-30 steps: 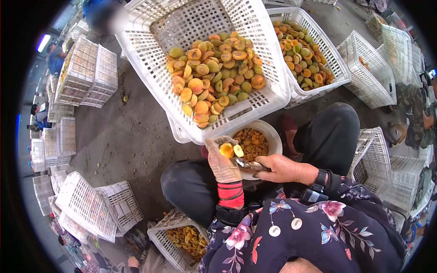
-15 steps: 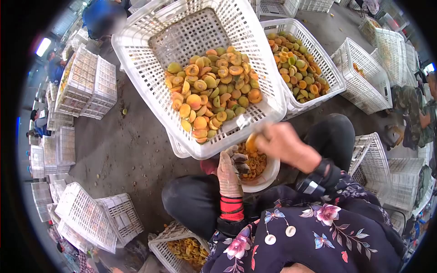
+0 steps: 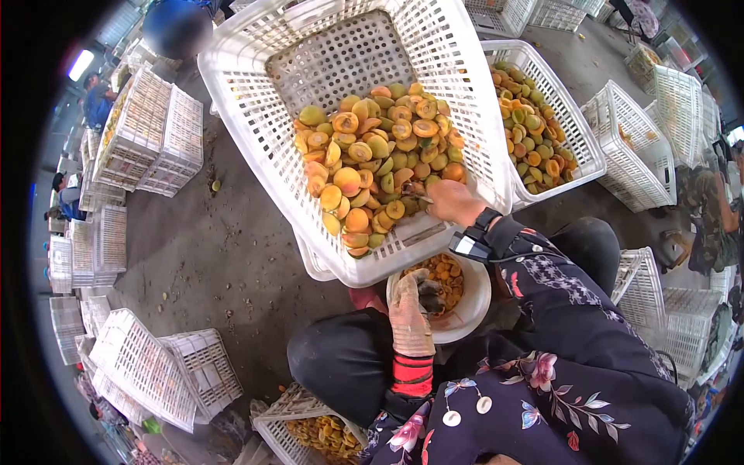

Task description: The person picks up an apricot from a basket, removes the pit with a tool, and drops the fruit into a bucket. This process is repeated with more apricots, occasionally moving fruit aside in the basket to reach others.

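Observation:
A big white crate tilts toward me, holding several halved orange and green apricots. My bare right hand reaches over the crate's near wall, its fingertips down among the fruit; what they grip is hidden. My gloved left hand rests on the rim of a white bowl with its fingers curled over the bowl. The bowl sits under the crate's front edge and holds brown pits and scraps. I see no fruit in the left hand.
A second crate of whole apricots stands at the right behind the first. Another crate with cut fruit is by my left knee. Stacked white crates ring the concrete floor, and other people stand at the edges.
My left hand held two apricot halves a second ago and no longer shows them. My right hand rose from beside the bowl, crossed the crate's wall and now reaches into the fruit pile.

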`<action>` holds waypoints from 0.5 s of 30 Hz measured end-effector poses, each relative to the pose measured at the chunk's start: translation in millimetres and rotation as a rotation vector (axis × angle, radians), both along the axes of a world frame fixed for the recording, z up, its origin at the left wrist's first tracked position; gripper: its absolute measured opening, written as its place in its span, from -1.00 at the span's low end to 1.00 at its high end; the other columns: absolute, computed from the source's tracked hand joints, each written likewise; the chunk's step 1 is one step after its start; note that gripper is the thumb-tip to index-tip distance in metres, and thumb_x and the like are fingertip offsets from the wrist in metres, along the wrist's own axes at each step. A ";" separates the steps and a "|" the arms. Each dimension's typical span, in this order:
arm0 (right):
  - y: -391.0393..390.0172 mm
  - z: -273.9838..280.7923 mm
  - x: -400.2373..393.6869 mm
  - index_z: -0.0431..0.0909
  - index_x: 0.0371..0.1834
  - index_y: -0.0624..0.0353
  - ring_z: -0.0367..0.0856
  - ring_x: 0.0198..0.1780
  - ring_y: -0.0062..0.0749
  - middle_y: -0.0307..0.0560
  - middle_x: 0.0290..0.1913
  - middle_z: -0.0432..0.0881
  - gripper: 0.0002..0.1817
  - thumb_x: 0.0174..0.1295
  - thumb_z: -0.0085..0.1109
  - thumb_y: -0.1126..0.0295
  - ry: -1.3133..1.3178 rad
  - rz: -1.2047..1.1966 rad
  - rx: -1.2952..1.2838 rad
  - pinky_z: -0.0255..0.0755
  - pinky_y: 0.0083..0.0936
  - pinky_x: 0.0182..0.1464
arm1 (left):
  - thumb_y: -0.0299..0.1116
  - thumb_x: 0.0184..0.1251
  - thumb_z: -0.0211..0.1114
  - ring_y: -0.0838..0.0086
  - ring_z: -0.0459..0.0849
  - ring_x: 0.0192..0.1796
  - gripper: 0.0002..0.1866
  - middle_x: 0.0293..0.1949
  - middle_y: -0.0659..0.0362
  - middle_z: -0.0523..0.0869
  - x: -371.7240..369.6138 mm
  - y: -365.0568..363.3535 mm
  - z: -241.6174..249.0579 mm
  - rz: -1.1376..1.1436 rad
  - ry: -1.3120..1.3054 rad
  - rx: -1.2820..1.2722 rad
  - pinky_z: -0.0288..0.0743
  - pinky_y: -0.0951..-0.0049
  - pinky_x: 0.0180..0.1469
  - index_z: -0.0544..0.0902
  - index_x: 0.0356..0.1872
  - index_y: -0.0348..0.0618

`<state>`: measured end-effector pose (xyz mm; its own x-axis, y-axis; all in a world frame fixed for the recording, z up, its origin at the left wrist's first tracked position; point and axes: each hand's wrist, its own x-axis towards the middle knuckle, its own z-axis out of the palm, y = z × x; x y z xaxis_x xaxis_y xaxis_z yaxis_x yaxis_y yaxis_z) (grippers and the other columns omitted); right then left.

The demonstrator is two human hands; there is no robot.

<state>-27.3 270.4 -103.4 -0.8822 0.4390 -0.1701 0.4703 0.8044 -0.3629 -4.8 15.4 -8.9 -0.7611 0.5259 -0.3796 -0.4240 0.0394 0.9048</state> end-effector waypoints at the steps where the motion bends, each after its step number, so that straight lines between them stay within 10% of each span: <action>1: 1.1 -5.7 -2.5 0.61 -0.50 0.33 0.58 -0.26 0.28 0.25 -0.40 0.61 -0.73 -0.02 0.27 0.27 0.011 -0.005 -0.001 0.46 0.07 -0.17 | -0.23 0.63 -0.13 0.41 0.66 -0.08 -0.59 -0.14 0.11 0.71 0.7 -1.8 -6.5 -0.025 0.119 0.019 0.50 0.42 0.10 0.62 0.01 -0.34; 8: 21.4 5.7 2.0 0.58 -0.40 0.41 0.58 -0.26 0.28 0.32 -0.37 0.60 -0.57 -0.02 0.32 0.14 0.114 0.130 -0.149 0.44 0.05 -0.19 | -0.20 0.60 -0.04 0.45 0.66 -0.16 -0.63 -0.16 0.11 0.71 -3.1 -3.4 -19.4 0.021 -0.122 0.067 0.56 0.40 -0.04 0.63 0.00 -0.27; 15: -19.2 122.1 47.4 0.54 -0.37 0.25 0.42 -0.56 -0.52 -0.25 -0.57 0.45 -0.58 0.15 0.31 0.04 -0.150 -0.109 -0.929 0.29 -0.52 -0.53 | -0.17 0.60 0.00 0.42 0.63 -0.02 -0.60 0.07 0.08 0.60 -2.8 2.3 -13.6 0.152 -0.211 0.160 0.49 0.44 0.13 0.57 0.12 -0.31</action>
